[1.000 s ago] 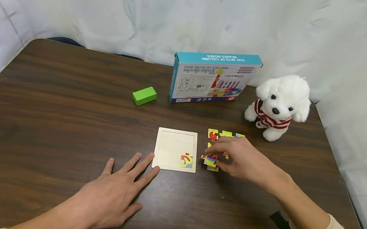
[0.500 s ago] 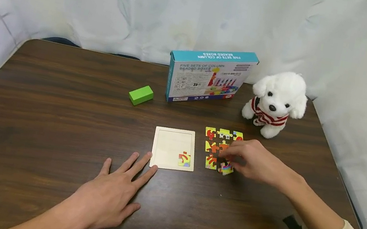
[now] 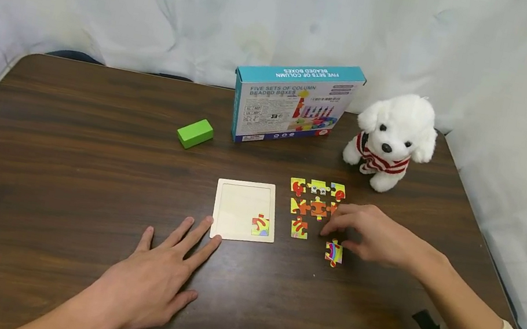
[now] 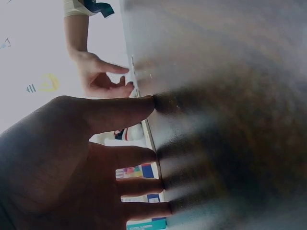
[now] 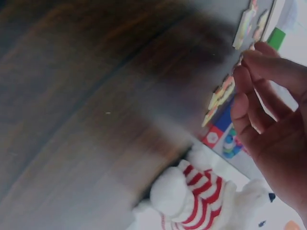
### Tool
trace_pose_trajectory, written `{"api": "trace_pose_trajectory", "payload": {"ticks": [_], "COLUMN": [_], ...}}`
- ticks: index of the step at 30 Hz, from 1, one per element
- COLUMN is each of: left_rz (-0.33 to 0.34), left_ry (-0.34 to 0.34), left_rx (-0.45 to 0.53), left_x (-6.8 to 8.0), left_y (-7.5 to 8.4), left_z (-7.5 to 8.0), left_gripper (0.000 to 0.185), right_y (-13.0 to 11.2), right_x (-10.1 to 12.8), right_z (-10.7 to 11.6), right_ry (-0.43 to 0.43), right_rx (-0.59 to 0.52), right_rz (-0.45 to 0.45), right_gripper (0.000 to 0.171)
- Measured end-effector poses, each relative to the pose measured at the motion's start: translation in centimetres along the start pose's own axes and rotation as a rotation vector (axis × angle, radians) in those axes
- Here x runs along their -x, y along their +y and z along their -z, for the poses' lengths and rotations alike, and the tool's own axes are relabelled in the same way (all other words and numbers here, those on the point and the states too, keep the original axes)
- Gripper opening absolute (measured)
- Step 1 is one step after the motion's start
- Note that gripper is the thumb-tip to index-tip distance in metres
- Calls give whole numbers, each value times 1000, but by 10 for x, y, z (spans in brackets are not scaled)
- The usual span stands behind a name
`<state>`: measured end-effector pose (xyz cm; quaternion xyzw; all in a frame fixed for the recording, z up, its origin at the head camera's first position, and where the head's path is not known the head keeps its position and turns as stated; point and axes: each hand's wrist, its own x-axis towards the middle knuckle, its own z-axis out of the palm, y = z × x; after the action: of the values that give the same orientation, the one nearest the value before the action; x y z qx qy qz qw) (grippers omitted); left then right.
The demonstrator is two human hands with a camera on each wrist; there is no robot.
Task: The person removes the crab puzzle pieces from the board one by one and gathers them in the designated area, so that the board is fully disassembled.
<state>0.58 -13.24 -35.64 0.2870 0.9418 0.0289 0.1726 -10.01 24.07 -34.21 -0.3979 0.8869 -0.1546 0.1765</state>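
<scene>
A square wooden puzzle board [image 3: 241, 202] lies on the table with one yellow puzzle piece in its lower right corner. My left hand [image 3: 153, 277] rests on the table, fingers spread, two fingertips at the board's lower left edge. To the right of the board, several yellow, red and orange puzzle pieces [image 3: 318, 208] lie in loose rows. Over their right side hovers my right hand [image 3: 377, 237], its fingers loosely bent with nothing seen between them; it partly hides one orange piece. Just below its thumb, a rainbow puzzle piece [image 3: 334, 253] lies apart from the others.
Behind the board stand a blue and white box [image 3: 297, 106] and, to its left, a green block [image 3: 195, 134]. A white plush dog [image 3: 392, 137] in a striped shirt sits at the back right. A patterned curtain [image 3: 191, 5] hangs past the table's far edge.
My right hand has carried the rainbow piece rightward and towards me from the other pieces and let it go on the table. My left hand stays in place; the view shifts slightly.
</scene>
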Motion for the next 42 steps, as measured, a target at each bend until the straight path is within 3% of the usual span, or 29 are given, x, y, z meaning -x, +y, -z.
{"api": "trace_pose_trajectory", "payload": {"ticks": [5,17,30,42], "left_rz": [1,-6,3,7], "left_ry": [-7,2,-14,-23], "left_rx": [-1,-9,-3,5], "left_x": [0,0,-2,-1], "left_y": [-1,0,-1,0], "left_z": [1,0,0,0], "left_gripper": [82,82,82,83], "right_y": [2,3,1,0], "right_x": [5,8,2,-2], "right_z": [-5,-10,-17,-21], "right_ry": [-56,-11,207,232], "right_rx": [-15,-26,39,40], "right_rz": [-5,1,-67,-91], "right_gripper": [39,27,25,24]}}
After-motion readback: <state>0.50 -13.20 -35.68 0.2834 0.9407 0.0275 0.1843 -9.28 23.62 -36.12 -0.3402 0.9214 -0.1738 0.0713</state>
